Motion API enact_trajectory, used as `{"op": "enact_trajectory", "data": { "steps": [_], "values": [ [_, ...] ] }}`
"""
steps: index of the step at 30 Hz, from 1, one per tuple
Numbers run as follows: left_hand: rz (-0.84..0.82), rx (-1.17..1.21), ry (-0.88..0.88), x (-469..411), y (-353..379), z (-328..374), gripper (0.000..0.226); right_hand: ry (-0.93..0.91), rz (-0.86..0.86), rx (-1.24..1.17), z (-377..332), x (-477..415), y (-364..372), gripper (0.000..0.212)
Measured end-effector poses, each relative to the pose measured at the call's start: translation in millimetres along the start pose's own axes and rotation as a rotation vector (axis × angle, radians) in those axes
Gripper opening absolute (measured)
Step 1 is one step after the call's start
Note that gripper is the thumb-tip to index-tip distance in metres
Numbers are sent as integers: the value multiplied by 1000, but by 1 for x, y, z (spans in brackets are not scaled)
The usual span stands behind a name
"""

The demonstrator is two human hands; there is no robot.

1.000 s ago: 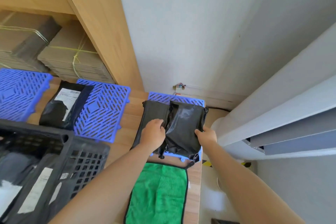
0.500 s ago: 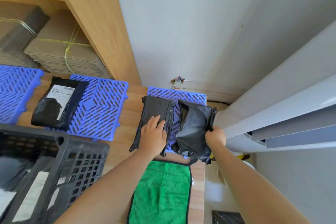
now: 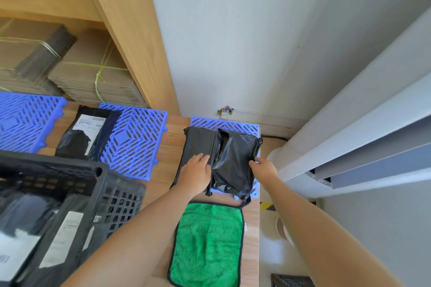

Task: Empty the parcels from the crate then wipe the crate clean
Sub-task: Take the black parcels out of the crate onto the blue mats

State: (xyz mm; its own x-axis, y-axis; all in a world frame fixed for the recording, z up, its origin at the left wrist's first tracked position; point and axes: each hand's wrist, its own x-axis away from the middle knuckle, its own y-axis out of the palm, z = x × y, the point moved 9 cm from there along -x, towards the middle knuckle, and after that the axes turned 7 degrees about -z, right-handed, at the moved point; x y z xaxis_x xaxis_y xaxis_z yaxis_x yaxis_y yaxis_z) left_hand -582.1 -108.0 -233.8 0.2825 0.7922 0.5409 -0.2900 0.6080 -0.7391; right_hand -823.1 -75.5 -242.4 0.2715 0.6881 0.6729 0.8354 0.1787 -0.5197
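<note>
Far left, black slatted crate with labelled black parcels lying inside; beyond it, on the middle mat, a glossy labelled parcel, white label up, long axis pointing away toward the shelf. On the right mat, two more lying side by side, lengthwise toward the wall: a flat parcel pressed under the left hand, fingers straight and together, and a crumpled parcel touching it. Right hand at its right edge, pinching or merely touching impossible to tell; green cloth just nearer.
</note>
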Motion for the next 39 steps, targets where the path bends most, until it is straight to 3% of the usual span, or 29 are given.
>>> {"op": "enact_trajectory", "data": {
  "steps": [2,7,19,27,31,39],
  "values": [
    [3,54,2,9,-15,4,50,-13,-5,3,-11,13,-11,22],
    [17,117,41,24,-51,15,51,-47,49,-74,-41,56,-36,35],
    [15,151,144,111,-106,42,50,-125,46,-230,-83,168,-37,17],
    [110,285,116,198,-112,-3,46,-277,3,-288,-97,243,11,13],
    [151,272,123,258,-107,-25,34,-314,-43,-357,-94,272,46,10],
    [213,246,123,329,-121,-92,46,-315,-94,-368,-113,318,114,23]
  ]
}}
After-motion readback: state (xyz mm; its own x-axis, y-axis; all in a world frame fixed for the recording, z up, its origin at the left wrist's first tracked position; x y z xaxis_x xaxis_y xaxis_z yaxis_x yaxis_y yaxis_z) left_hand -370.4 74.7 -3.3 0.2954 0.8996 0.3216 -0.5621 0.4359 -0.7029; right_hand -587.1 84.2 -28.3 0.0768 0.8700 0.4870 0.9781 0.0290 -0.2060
